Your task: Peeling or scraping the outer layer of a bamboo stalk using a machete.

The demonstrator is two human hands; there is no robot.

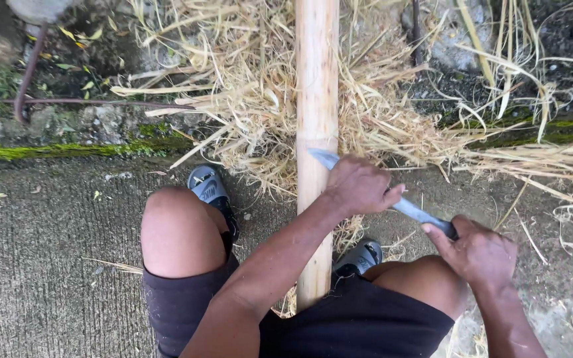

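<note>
a: what is in the hands?

b: a long knife (pixel 392 199) with a grey blade, laid crosswise over a pale wooden pole (pixel 317 119). the right hand (pixel 479 255) is closed around the handle end, at the right. the left hand (pixel 359 185) is pressed down on the back of the blade, fingers curled over it, just right of the pole.

a: and the pole itself?

b: it runs straight away from the person, from between the knees up to the top edge of the view. the blade tip pokes out on the pole's left side, touching the wood. the wood looks stripped and smooth.

a: how does the person sit?

b: low, knees apart, in dark shorts (pixel 339 325). a grey sandal (pixel 210 189) shows beside the left knee, and another (pixel 359 257) sits just right of the pole, near the right thigh.

a: what lies around?

b: a heap of pale shavings (pixel 247 86) spreads on both sides of the pole, thick near the upper middle. below it is rough concrete ground (pixel 41 252). a mossy edge (pixel 67 151) runs across at the left, with a bent, rusty metal rod (pixel 31 73) above it.
</note>
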